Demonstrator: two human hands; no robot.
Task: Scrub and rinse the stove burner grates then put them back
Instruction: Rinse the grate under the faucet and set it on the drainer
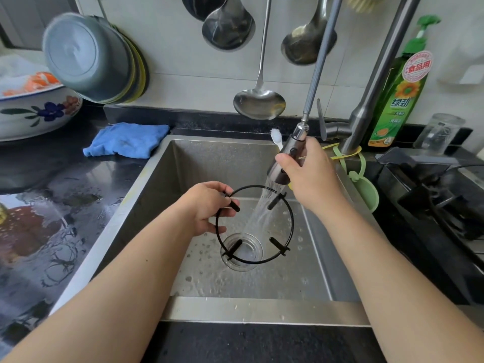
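Over the steel sink (167, 163), the left hand (209, 208) grips a round black burner grate (289, 218) by its left rim, tilted above the drain, while the right hand (311, 174), just far-right of it, clasps the pull-out sprayer (286, 158), water striking the ring's far side.

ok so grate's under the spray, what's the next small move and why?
Probably turn the grate a little in the left hand so the near prongs come under the spray. The right hand aims the sprayer head at the far right prong only; water passes through the ring towards the sink drain, missing the lower two prongs.
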